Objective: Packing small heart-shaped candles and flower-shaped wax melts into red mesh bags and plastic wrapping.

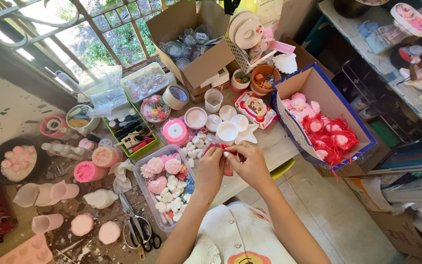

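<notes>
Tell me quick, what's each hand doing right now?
Left hand: closed, pinching the small red pouch.
Right hand: closed, pinching the same pouch.

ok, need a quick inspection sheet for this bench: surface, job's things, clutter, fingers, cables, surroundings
Surface: table, crowded, stained at the left end.
Job's things: small red pouch held between both hands; clear tray of pink and white shapes beside them.
Clutter: scissors, pink moulds, white dishes, tape roll, jar box.
Fingers: left hand and right hand pinch the pouch top.
Cables: nothing seen.
Surroundings: barred window, blue-edged box of red pouches, shelf at right.
</notes>
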